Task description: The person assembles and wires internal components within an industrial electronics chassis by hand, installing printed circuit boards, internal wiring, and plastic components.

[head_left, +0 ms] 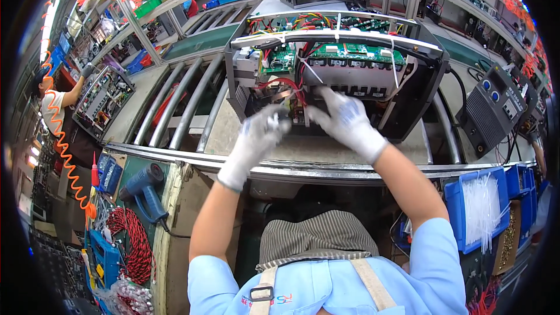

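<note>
Roller conveyor (pixel 195 104) in workshop; on it, one open machine chassis (pixel 335 72): dark side panel (pixel 413 92), green circuit boards (pixel 356 52), red-black wire bundle (pixel 301 74). Two white-gloved hands at chassis front: left hand (pixel 262 131) blurred, curled, grip cannot be told; right hand (pixel 345 119) beside bundle, grip also unclear. Left of chassis: one heat gun (pixel 146 193), one wire coil (pixel 131 248). Right of chassis: one dark box (pixel 491 114) with two blue knobs (pixel 495 96).

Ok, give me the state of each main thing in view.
Electronics chassis, cover off, circuit boards exposed
White cable tie, long tail sticking out
Left hand, gloved, blurred, grip unclear
Right hand, gloved, at the chassis, grip unclear
Heat gun, lying down, power unclear
Blue bin, filled with cable ties
Red-black twisted wire, loosely bundled
Black control-panel unit, casing on
</note>
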The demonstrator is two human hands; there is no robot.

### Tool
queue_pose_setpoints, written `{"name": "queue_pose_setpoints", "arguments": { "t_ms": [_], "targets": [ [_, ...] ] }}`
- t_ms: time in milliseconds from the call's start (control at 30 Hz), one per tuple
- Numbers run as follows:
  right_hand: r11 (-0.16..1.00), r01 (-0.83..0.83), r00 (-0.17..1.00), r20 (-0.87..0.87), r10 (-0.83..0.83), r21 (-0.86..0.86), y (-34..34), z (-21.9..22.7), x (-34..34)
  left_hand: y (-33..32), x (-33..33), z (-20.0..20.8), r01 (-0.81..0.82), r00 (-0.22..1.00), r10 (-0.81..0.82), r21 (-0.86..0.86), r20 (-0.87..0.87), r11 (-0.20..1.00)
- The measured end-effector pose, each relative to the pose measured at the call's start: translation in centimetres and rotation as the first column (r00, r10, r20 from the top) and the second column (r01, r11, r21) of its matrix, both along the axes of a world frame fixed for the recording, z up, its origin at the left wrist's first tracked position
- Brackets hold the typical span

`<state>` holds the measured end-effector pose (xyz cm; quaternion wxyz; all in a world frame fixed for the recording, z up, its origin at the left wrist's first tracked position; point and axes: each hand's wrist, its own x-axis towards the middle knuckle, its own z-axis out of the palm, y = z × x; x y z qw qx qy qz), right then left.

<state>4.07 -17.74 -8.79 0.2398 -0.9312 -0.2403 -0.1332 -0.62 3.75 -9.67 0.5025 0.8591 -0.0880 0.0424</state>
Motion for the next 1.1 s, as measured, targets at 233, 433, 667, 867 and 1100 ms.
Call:
{"name": "queue_pose_setpoints", "arguments": {
  "t_ms": [233, 433, 667, 867, 1100],
  "targets": [
    [0.857, -0.291, 0.914, -0.141, 0.381, 0.426, -0.7, -9.5, -9.5, -3.3, -5.8, -9.5, 0.413, 0.903, -0.418, -0.067, -0.096, 0.908],
    [0.675, -0.167, 0.856, -0.234, 0.462, 0.719, -0.8, -10.4, -9.4, -1.2, -6.8, -13.3, 0.386, 0.773, -0.564, -0.491, -0.29, 0.781],
    [0.565, 0.136, 0.948, -0.272, 0.163, 0.814, -1.5, -10.4, -6.2, -0.4, -4.9, -6.5, -0.148, 0.988, 0.147, 0.017, 0.051, 0.989],
    [0.645, 0.046, 0.984, -0.145, 0.101, 0.763, 0.2, -10.6, -5.5, -1.0, -4.0, -4.3, 0.169, 0.956, -0.118, 0.175, -0.27, 0.97],
    [0.973, 0.031, 0.974, -0.226, 0.023, 0.231, -0.3, -8.4, 2.4, -2.6, 3.8, 0.1, -0.183, 0.738, -0.255, 0.548, 0.625, 0.816]
  ]
}}
